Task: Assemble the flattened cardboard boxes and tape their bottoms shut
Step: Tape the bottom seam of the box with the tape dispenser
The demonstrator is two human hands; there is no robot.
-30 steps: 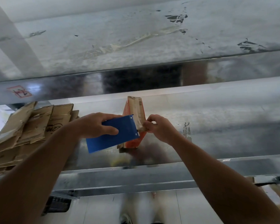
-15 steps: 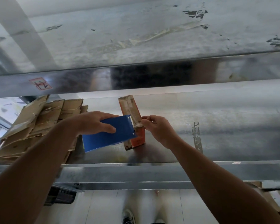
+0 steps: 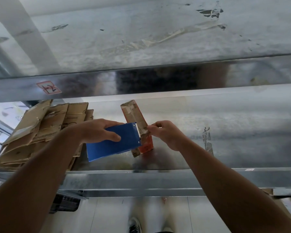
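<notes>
A small orange and brown cardboard box (image 3: 147, 145) stands on the metal table (image 3: 208, 148), its taped bottom turned up toward me. My left hand (image 3: 97, 131) grips a blue tape dispenser (image 3: 114, 143) whose toothed edge lies against the box's top. Just right of that edge, my right hand (image 3: 166, 133) pinches the clear tape's end at the box's near corner. A stack of flattened cardboard boxes (image 3: 40, 132) lies on the table at the left.
A steel shelf edge (image 3: 141, 81) with a red sticker (image 3: 49, 87) runs across above the work surface. The table's front rail (image 3: 141, 180) is near my body. More cardboard (image 3: 289, 204) shows at the lower right. White floor tiles and my shoe (image 3: 134, 224) lie below.
The dispenser's toothed edge has stayed at the box while my right hand keeps pinching the tape. The box now stands more upright, and my view has shifted slightly.
</notes>
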